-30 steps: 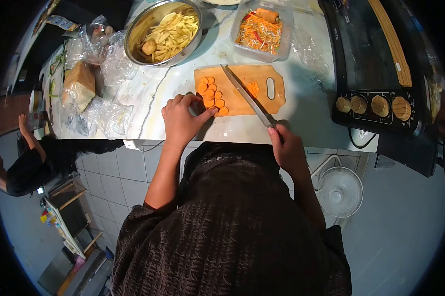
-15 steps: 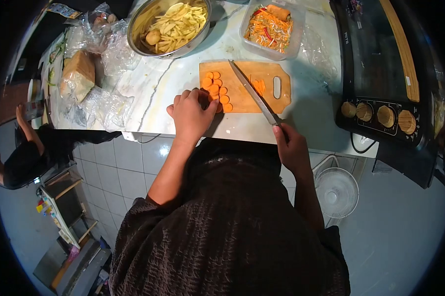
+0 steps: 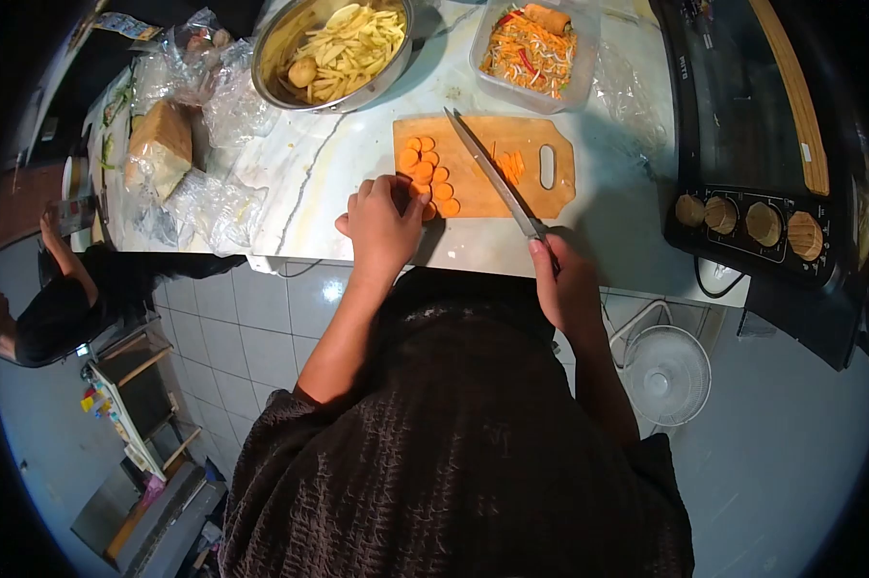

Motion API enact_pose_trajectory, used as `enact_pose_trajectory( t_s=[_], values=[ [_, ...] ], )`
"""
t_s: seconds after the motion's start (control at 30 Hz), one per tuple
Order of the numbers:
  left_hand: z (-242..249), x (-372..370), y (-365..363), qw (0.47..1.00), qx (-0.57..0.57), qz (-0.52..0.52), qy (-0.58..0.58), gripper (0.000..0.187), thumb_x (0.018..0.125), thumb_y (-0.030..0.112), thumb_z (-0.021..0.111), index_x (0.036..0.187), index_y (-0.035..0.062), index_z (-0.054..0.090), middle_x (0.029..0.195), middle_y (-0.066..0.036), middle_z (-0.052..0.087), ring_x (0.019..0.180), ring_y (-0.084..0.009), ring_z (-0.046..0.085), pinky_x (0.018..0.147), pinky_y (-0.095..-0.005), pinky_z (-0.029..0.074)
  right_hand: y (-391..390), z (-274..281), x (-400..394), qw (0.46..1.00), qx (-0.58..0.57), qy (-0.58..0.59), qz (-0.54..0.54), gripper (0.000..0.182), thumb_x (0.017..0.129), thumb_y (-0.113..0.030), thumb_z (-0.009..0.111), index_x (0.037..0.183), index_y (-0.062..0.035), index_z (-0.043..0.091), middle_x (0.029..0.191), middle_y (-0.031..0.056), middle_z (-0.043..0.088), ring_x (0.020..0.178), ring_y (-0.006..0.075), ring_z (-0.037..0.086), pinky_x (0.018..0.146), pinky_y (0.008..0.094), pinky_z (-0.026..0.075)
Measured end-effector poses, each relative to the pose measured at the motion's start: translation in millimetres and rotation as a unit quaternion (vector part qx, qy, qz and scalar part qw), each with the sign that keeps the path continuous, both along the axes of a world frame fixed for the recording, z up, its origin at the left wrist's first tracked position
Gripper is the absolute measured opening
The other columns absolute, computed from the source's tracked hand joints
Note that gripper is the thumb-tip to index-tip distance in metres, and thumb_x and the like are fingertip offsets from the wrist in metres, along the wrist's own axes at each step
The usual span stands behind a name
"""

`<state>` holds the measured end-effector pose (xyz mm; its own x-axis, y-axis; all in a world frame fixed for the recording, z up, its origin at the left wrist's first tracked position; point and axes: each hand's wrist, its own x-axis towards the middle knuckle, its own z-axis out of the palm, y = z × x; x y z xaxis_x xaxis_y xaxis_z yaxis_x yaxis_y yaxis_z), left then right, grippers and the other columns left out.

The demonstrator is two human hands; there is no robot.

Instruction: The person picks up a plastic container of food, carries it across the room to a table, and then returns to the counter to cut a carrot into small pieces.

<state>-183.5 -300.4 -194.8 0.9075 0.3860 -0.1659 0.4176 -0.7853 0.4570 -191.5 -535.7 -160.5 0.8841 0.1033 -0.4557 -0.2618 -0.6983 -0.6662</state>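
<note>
An orange-brown cutting board lies near the counter's front edge. Several round carrot slices lie on its left part, and thin carrot strips on its right part. My left hand is at the board's left edge, fingers curled and fingertips at the lower slices; what lies under them is hidden. My right hand is closed around the handle of a knife. The blade slants up and left across the board, between slices and strips.
A metal bowl of cut potatoes stands behind left, a plastic container of shredded vegetables behind right. Plastic bags and a bread loaf lie left. A black oven stands right. Another person's arm shows far left.
The whole view has shifted slightly, the board now appearing a little further right. My left hand stays by the slices, and my right hand still holds the knife.
</note>
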Motion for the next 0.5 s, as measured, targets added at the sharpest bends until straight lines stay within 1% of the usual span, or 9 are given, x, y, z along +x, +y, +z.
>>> enact_pose_trajectory(
  t_s=[0.13,0.2,0.23,0.3,0.33,0.37,0.43,0.47,0.5],
  values=[
    [7,3,1,0.998,-0.043,0.015,0.03,0.032,0.079,0.032,0.075,0.096,0.0066,0.064,0.091,-0.005,0.068,0.087,-0.0219,0.064,0.074,-0.042,0.033,3,1,0,1.0,-0.016,-0.024,-0.005,0.033,0.097,-0.035,0.049,0.091,-0.0036,0.059,0.068,0.0205,0.058,0.067,0.0403,0.06,0.059,0.0446,0.044],
    [9,3,5,0.998,-0.053,0.016,0.039,0.031,0.08,0.031,0.074,0.093,0.0053,0.063,0.086,-0.005,0.069,0.081,-0.0189,0.065,0.074,-0.0393,0.039,4,1,0,0.999,-0.021,-0.027,-0.009,0.033,0.097,-0.035,0.049,0.092,-0.0038,0.059,0.069,0.0208,0.06,0.069,0.041,0.06,0.061,0.0458,0.045],
    [10,4,8,0.998,-0.053,0.014,0.035,0.031,0.08,0.031,0.074,0.093,0.0053,0.063,0.086,-0.005,0.069,0.081,-0.0189,0.065,0.074,-0.0393,0.039,4,1,0,0.999,-0.031,-0.037,-0.005,0.033,0.097,-0.035,0.049,0.093,-0.0041,0.06,0.071,0.0209,0.061,0.07,0.0414,0.061,0.062,0.0465,0.046],
    [11,4,12,0.987,-0.14,0.049,0.062,0.03,0.081,0.03,0.074,0.091,0.0042,0.062,0.08,-0.005,0.069,0.075,-0.0171,0.065,0.073,-0.0329,0.045,4,2,2,0.998,-0.041,-0.053,-0.005,0.033,0.097,-0.035,0.049,0.093,-0.0044,0.06,0.072,0.0209,0.062,0.072,0.0417,0.061,0.063,0.0472,0.047],
    [12,3,13,0.984,-0.162,0.054,0.048,0.029,0.081,0.029,0.073,0.088,0.005,0.061,0.079,-0.007,0.069,0.074,-0.0206,0.065,0.078,-0.04,0.036,5,2,1,0.997,-0.051,-0.055,-0.013,0.031,0.096,-0.032,0.051,0.095,-0.0031,0.061,0.07,0.0201,0.059,0.067,0.0374,0.06,0.061,0.0429,0.045],
    [13,4,15,0.984,-0.162,0.05,0.047,0.029,0.081,0.029,0.073,0.088,0.005,0.061,0.079,-0.007,0.069,0.074,-0.0206,0.065,0.078,-0.04,0.036,5,2,0,0.996,-0.063,-0.054,-0.021,0.029,0.096,-0.03,0.053,0.096,-0.0018,0.062,0.068,0.0192,0.057,0.061,0.0331,0.058,0.059,0.0386,0.044],
    [14,4,18,0.979,-0.192,0.054,0.035,0.029,0.08,0.026,0.074,0.09,0.0037,0.06,0.08,-0.008,0.07,0.073,-0.0205,0.066,0.073,-0.0356,0.046,4,-2,-1,0.994,-0.069,-0.079,-0.022,0.029,0.096,-0.03,0.053,0.097,-0.002,0.062,0.069,0.0196,0.058,0.063,0.0345,0.059,0.06,0.0393,0.044],
    [17,4,18,0.986,-0.157,0.044,0.024,0.029,0.08,0.024,0.075,0.091,0.0027,0.059,0.081,-0.009,0.07,0.072,-0.02,0.067,0.067,-0.0294,0.05,4,-3,-4,0.992,-0.075,-0.099,-0.02,0.029,0.096,-0.03,0.053,0.097,-0.0022,0.061,0.07,0.0201,0.058,0.064,0.0358,0.06,0.06,0.0401,0.045],
    [17,5,18,0.986,-0.159,0.042,0.029,0.029,0.08,0.024,0.075,0.091,0.0027,0.059,0.081,-0.009,0.07,0.072,-0.02,0.067,0.067,-0.0294,0.05,5,-1,-5,0.992,-0.077,-0.095,-0.022,0.029,0.096,-0.03,0.053,0.097,-0.0022,0.061,0.07,0.0201,0.058,0.064,0.0358,0.06,0.06,0.0401,0.045]
  ],
)
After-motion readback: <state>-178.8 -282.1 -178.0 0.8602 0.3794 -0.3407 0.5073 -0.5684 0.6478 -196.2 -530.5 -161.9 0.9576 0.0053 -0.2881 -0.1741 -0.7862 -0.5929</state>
